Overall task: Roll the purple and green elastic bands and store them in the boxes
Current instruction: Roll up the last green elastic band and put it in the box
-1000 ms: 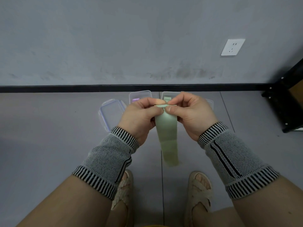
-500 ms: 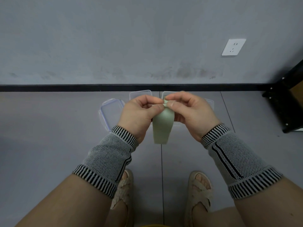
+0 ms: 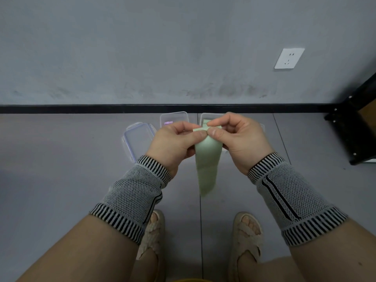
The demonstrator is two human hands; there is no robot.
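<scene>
Green band (image 3: 207,159) hangs longer than 0.5 s ago; left hand (image 3: 175,143) and right hand (image 3: 240,139) pinch its top edge, open floor (image 3: 61,159) below grip.

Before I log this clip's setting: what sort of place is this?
Probably a plain indoor room, bare rather than homely: a grey wall with a white wall socket, a black skirting strip, and a grey tiled floor where clear plastic boxes sit.

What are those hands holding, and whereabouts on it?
Both hands, left and right, pinch the top end of a green elastic band between thumb and fingers; the rest of it hangs down loose.
</scene>
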